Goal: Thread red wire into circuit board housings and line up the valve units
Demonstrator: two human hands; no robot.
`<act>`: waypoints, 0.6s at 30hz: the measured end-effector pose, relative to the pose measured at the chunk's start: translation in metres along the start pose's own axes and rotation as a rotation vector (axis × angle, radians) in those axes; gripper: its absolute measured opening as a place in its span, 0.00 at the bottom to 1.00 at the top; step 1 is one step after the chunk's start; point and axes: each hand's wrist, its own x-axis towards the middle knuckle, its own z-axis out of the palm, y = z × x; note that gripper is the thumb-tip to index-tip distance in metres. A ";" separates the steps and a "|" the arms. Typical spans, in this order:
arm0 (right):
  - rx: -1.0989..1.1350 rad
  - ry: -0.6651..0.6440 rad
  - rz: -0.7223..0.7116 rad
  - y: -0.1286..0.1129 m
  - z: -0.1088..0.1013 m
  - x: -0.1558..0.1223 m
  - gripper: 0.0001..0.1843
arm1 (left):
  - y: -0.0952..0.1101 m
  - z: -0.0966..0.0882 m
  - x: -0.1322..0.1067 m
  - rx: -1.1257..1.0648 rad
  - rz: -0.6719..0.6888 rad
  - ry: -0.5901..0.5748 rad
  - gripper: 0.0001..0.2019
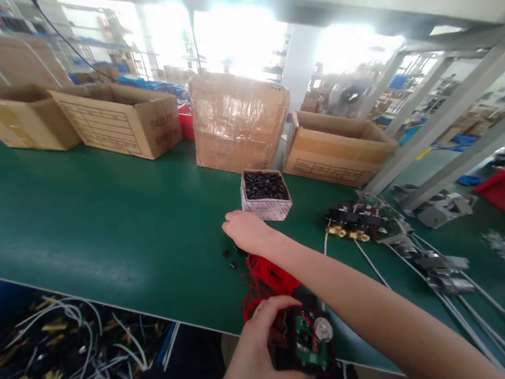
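My left hand [258, 359] grips a small black device housing [291, 355] near the table's front edge. A green circuit board [306, 338] with a round silver part [323, 329] shows on its open face. My right hand [248, 231] is over the table in front of a small box of black parts [265, 186], its fingers curled together. Whatever is between those fingers is hidden. A few loose black pieces [232, 265] lie just below that hand. A bundle of red wire [272, 272] lies between my two hands, partly under my right forearm.
Cardboard boxes [119, 122] line the back of the green table [101, 219]. To the right lie assemblies with brass fittings [337, 231] and white cables [373, 264]. A bin of cabled parts [66, 357] stands at the lower left. A metal frame post [447, 100] rises at the right.
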 end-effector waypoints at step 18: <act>0.654 0.542 0.370 -0.018 -0.056 -0.231 0.06 | 0.027 0.010 0.003 0.248 -0.048 0.045 0.29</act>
